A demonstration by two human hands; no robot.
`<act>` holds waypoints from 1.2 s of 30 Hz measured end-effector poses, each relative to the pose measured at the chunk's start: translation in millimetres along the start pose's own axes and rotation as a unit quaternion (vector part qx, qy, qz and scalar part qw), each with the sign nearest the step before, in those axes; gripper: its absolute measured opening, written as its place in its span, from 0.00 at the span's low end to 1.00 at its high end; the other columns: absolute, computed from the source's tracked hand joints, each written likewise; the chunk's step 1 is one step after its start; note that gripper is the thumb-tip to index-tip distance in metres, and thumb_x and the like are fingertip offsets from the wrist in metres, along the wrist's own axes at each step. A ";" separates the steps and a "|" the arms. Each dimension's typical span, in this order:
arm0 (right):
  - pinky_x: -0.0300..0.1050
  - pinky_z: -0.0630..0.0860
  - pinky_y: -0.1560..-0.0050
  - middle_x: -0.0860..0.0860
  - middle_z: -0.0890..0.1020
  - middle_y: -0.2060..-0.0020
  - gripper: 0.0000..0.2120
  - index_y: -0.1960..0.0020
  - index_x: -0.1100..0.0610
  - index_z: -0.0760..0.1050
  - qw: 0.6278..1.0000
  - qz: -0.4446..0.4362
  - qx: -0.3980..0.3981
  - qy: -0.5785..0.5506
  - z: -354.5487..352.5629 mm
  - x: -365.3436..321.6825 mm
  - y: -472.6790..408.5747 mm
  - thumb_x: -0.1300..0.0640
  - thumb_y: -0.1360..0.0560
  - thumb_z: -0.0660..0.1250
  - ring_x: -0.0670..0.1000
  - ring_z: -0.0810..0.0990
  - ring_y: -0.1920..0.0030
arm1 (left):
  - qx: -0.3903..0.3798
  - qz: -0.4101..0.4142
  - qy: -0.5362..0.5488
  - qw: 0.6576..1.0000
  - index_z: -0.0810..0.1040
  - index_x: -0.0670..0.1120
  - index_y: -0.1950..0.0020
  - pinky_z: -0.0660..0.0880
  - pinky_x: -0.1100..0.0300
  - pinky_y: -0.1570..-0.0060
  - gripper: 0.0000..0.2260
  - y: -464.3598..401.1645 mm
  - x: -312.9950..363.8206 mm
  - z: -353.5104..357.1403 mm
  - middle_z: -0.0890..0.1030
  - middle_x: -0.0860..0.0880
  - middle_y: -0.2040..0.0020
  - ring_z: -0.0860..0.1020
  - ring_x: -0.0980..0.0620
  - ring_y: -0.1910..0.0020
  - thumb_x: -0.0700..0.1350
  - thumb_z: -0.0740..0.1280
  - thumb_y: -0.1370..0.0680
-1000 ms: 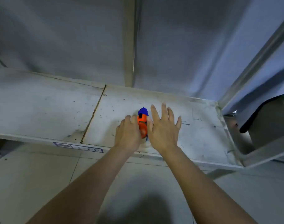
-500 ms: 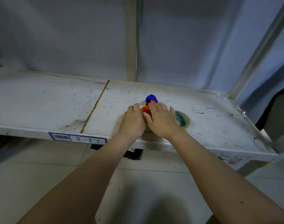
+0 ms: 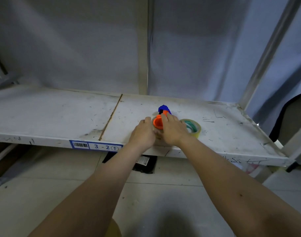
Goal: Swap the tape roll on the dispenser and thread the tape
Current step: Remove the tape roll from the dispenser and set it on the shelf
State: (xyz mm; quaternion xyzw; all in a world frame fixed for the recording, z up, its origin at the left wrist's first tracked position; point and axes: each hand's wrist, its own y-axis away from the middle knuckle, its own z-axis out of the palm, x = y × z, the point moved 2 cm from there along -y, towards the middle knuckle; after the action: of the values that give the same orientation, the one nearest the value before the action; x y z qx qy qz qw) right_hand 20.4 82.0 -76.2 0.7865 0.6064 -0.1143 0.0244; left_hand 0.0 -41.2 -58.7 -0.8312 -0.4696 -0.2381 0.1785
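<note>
An orange and blue tape dispenser point(image 3: 159, 121) lies near the front edge of a white metal shelf point(image 3: 60, 113). My left hand point(image 3: 143, 133) grips its left side, fingers curled around it. From the right, my right hand point(image 3: 172, 130) closes over the dispenser, fingertips on the orange hub. A pale tape roll on the dispenser shows only as a sliver between my hands. A second roll point(image 3: 193, 128), clear yellowish with a green inner ring, lies flat on the shelf just right of my right hand.
The shelf's front lip carries a blue label point(image 3: 96, 146) reading 3-2. A seam point(image 3: 110, 117) splits the shelf surface left of my hands. A slanted metal post point(image 3: 266, 53) rises at the right. A black packet point(image 3: 144, 162) lies on the tiled floor below.
My right hand went from flat with spread fingers to curled over the dispenser. The view shifted, and the spare roll came into sight at the right.
</note>
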 end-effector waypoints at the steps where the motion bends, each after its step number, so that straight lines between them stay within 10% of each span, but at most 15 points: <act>1: 0.66 0.59 0.31 0.55 0.65 0.28 0.35 0.26 0.53 0.55 1.000 -0.005 0.002 0.005 1.4 1.7 -5.5 0.37 0.26 0.60 0.58 0.63 0.29 | -0.002 -0.006 0.008 1.000 0.62 0.41 0.30 0.68 0.54 0.44 0.19 -2.5 -1.0 2.6 0.71 0.39 0.33 0.72 0.41 0.37 0.40 0.56 0.21; 16: 0.47 0.72 0.43 0.56 0.68 0.35 0.42 0.28 0.56 0.59 0.998 0.026 -0.012 -0.063 29.2 14.5 -54.0 0.42 0.35 0.73 0.55 0.67 0.34 | -0.060 -0.089 0.250 0.962 0.59 0.47 0.27 0.68 0.58 0.43 0.20 -40.2 -34.4 40.1 0.72 0.48 0.38 0.72 0.50 0.41 0.46 0.52 0.19; 21: 0.41 0.72 0.55 0.49 0.74 0.47 0.32 0.42 0.48 0.68 0.972 0.003 0.057 -0.227 18.7 2.1 -47.2 0.36 0.41 0.71 0.48 0.75 0.47 | -0.049 -0.247 0.565 0.786 0.75 0.46 0.42 0.74 0.49 0.42 0.14 -41.9 -47.9 35.8 0.79 0.43 0.41 0.78 0.46 0.44 0.49 0.54 0.20; 25: 0.41 0.70 0.49 0.42 0.69 0.42 0.41 0.34 0.46 0.64 0.956 -0.024 0.063 -0.287 -4.2 -7.7 -27.5 0.40 0.41 0.76 0.44 0.70 0.43 | -0.084 -0.253 0.713 0.648 0.75 0.42 0.37 0.76 0.53 0.47 0.20 -49.9 -45.7 20.6 0.81 0.42 0.42 0.80 0.47 0.47 0.53 0.54 0.19; 33: 0.47 0.72 0.41 0.40 0.67 0.39 0.45 0.29 0.45 0.59 0.943 -0.013 0.106 -0.315 -23.0 9.7 -8.3 0.40 0.40 0.77 0.44 0.69 0.38 | -0.123 -0.215 0.748 0.616 0.75 0.42 0.38 0.77 0.55 0.52 0.18 -48.4 -19.8 16.1 0.82 0.42 0.45 0.81 0.47 0.50 0.51 0.56 0.20; 36: 0.48 0.74 0.40 0.39 0.67 0.38 0.46 0.30 0.43 0.58 0.925 -0.009 0.120 -0.360 -19.3 14.8 -3.0 0.37 0.43 0.75 0.44 0.70 0.37 | -0.104 -0.189 0.724 0.655 0.76 0.42 0.40 0.79 0.55 0.55 0.17 -48.3 -14.7 14.7 0.83 0.41 0.47 0.82 0.47 0.52 0.50 0.56 0.20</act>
State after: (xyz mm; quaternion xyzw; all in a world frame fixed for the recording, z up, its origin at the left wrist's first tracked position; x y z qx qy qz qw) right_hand 23.9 100.2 -60.2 0.6839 0.5455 -0.4622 0.1454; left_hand -45.1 -19.9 -75.5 -0.3017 -0.3109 -0.8406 0.3251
